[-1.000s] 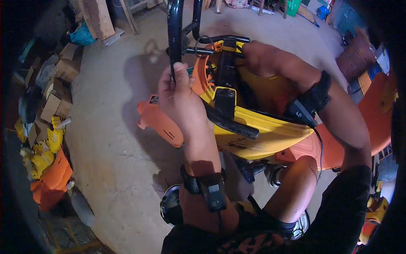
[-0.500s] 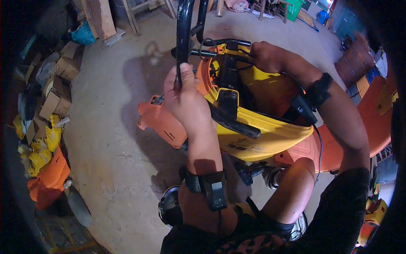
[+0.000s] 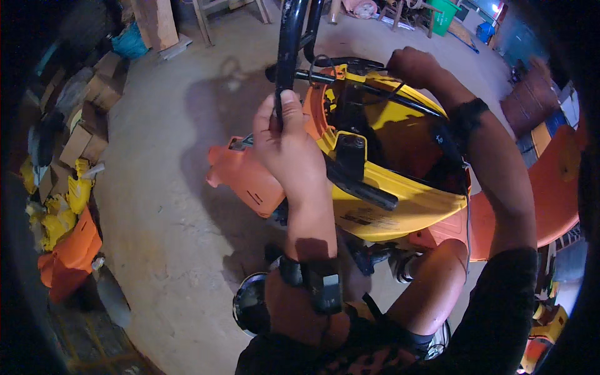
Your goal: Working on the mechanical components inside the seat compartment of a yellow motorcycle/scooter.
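My left hand (image 3: 284,134) grips an upright black tube (image 3: 287,56), its thumb over the front. The tube belongs to a black frame above a yellow plastic body (image 3: 400,209) with a dark, open hollow and orange trim (image 3: 315,112). Below my left hand an orange panel (image 3: 247,178) juts out to the left. My right hand (image 3: 412,69) is closed at the back of the yellow body, beside the end of a black horizontal bar (image 3: 353,62) and a black cable; what its fingers hold is hidden.
Cardboard boxes (image 3: 87,140) and orange and yellow plastic parts (image 3: 65,256) lie along the left on the concrete floor (image 3: 153,250). An orange shell (image 3: 531,200) is at the right, below a rusty drum (image 3: 531,97). Wooden boards (image 3: 156,25) and a green bin (image 3: 444,19) stand behind.
Both my hands have moved to the right in view, the right one also up toward the back. The black tube and the yellow body appear shifted slightly right.
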A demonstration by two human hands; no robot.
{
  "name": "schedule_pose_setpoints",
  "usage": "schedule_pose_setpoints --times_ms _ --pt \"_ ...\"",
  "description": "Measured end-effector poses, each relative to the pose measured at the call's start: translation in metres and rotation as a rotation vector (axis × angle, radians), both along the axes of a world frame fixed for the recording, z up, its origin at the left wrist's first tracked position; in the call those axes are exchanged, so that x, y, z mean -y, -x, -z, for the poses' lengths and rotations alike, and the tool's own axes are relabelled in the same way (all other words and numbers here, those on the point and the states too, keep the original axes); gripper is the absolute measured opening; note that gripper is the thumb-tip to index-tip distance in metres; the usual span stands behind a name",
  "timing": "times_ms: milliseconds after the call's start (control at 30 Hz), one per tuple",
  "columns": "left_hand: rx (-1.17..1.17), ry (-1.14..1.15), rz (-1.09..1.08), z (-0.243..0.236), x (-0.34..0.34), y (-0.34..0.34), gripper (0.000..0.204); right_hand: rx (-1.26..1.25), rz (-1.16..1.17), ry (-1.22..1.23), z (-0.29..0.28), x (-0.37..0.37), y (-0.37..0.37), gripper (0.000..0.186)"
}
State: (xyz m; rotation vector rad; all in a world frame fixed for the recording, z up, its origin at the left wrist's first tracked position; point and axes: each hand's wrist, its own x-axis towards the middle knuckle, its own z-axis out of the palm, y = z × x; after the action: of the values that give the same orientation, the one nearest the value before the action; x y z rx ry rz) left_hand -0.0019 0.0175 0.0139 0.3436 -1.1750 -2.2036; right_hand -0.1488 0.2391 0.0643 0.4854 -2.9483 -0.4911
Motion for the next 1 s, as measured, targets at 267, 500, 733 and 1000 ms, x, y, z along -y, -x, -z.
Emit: schedule_pose_setpoints --times_ms 267,500,733,1000 --pt "-0.007 0.007 -0.025 -0.006 0.006 -0.005 0.024 -0.407 -0.251 -0.206 0.003 0.044 0.031 0.010" --pt "-0.042 -0.010 -0.007 -0.004 0.002 -0.002 0.023 -0.521 -0.390 -0.177 0.002 0.055 0.041 0.014" --pt "-0.052 -0.031 -0.016 -0.003 0.003 -0.003 0.022 -0.191 -0.310 -0.049 0.008 0.051 -0.035 0.016" --pt "-0.080 -0.088 0.039 -0.003 0.000 -0.004 0.024 0.019 -0.726 0.323 -0.025 0.031 -0.147 0.038"
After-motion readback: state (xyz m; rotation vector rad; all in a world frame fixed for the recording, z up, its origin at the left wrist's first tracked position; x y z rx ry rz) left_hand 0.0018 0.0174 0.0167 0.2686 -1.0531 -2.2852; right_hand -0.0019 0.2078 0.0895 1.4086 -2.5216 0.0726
